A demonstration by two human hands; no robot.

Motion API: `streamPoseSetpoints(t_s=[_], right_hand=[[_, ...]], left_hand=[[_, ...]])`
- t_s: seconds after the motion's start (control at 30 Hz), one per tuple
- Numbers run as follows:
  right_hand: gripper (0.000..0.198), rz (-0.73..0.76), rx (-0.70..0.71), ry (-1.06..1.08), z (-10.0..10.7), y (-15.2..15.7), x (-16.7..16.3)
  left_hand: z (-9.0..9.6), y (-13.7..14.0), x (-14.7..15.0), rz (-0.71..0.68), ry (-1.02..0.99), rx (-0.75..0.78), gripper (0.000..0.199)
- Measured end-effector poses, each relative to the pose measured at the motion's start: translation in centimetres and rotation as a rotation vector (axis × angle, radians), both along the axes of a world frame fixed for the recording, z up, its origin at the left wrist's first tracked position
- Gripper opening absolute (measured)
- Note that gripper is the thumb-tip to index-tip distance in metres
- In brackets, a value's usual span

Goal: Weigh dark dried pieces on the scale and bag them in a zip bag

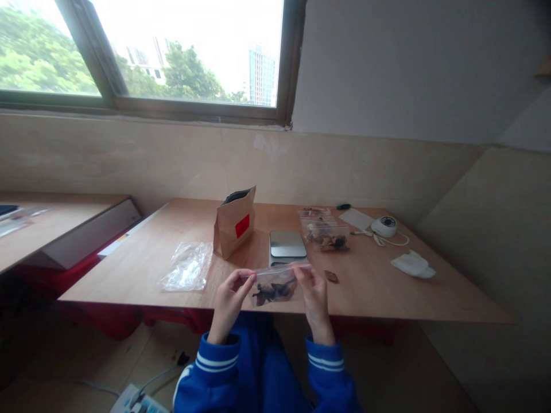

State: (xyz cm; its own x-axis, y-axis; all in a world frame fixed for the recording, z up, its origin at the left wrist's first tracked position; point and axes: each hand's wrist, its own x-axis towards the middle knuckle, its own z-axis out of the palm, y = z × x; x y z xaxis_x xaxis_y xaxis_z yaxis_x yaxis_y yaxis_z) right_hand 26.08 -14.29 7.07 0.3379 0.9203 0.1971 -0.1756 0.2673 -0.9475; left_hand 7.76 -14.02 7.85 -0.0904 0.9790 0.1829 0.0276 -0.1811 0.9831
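Below a window [172, 51], both hands [271, 295] pinch a clear bag [275, 287] over the wooden table [379, 287]

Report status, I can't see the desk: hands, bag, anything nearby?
Left hand and right hand pinch small clear bag by its top corners. Dark pieces inside. Scale just behind it.

Two hands, left [229, 298] and right [313, 292], share one clear bag of dark pieces [275, 287]. Behind that bag on the bench [430, 292] stand one scale [287, 245] and one brown paper pouch [235, 221]. Right of the scale lie three filled clear bags [327, 232]; left of the pouch, one pile of empty clear bags [188, 265]. One white cloth [413, 265] lies far right of the scale.
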Motion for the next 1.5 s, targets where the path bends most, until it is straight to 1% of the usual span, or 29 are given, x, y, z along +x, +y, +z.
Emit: streamPoseSetpoints(t_s=[0.13, 0.23, 0.33, 0.4, 0.47, 0.53, 0.6, 0.8, 0.97, 1.07, 1.2, 1.3, 1.37, 1.43, 1.5], right_hand=[[0.021, -0.035, 0.024, -0.011, -0.1, 0.0, 0.1], [0.02, -0.046, 0.018, 0.016, -0.3, 0.0, 0.0], [0.022, -0.053, 0.008, 0.054, -0.4, 0.1, -0.3], [0.024, -0.016, 0.019, 0.073, -0.3, 0.0, -0.6], [0.024, 0.064, 0.033, 0.093, -0.1, 0.0, -0.8], [0.024, 0.138, 0.038, 0.091, 0.0, -0.1, -1.0], [0.025, 0.174, 0.036, 0.058, 0.0, -0.2, -1.0], [0.023, 0.156, -0.007, -0.006, -0.1, -0.4, -0.9], [0.016, 0.111, 0.036, -0.045, 0.4, -0.5, -1.2], [0.014, 0.093, 0.06, -0.083, 0.6, -0.6, -1.0], [0.014, 0.071, 0.058, -0.141, 0.6, -0.8, -0.6], [0.016, 0.029, 0.053, -0.137, 0.4, -0.7, -0.6], [0.017, -0.002, 0.044, -0.094, 0.2, -0.6, -0.7], [0.017, 0.017, 0.037, -0.055, 0.1, -0.6, -0.8], [0.017, 0.1, 0.046, -0.035, 0.3, -0.6, -0.8]], left_hand=[[0.2, -0.4, 0.4, 0.027, 0.018, 0.012, 0.026], [0.5, -0.7, 0.6, 0.068, 0.016, 0.026, 0.024], [0.7, -0.8, 1.0, 0.064, -0.058, -0.003, 0.026], [0.5, -0.8, 1.3, 0.029, -0.151, -0.042, 0.029], [0.2, -0.8, 1.5, -0.001, -0.238, -0.072, 0.033], [-0.2, -0.7, 1.6, -0.022, -0.287, -0.098, 0.036], [-0.6, -0.6, 1.7, -0.028, -0.304, -0.124, 0.038], [-0.6, -0.6, 1.4, -0.016, -0.307, -0.128, 0.034], [-0.2, -0.8, 1.1, -0.019, -0.26, -0.097, 0.032], [0.2, -1.0, 0.9, 0.018, -0.213, -0.095, 0.03], [0.6, -1.2, 0.9, 0.071, -0.159, -0.081, 0.03], [0.8, -1.3, 1.2, 0.081, -0.135, -0.071, 0.03], [0.8, -1.3, 1.5, 0.059, -0.146, -0.071, 0.031], [0.8, -1.2, 1.7, 0.024, -0.177, -0.074, 0.032], [0.7, -1.2, 1.9, -0.005, -0.212, -0.085, 0.033]])
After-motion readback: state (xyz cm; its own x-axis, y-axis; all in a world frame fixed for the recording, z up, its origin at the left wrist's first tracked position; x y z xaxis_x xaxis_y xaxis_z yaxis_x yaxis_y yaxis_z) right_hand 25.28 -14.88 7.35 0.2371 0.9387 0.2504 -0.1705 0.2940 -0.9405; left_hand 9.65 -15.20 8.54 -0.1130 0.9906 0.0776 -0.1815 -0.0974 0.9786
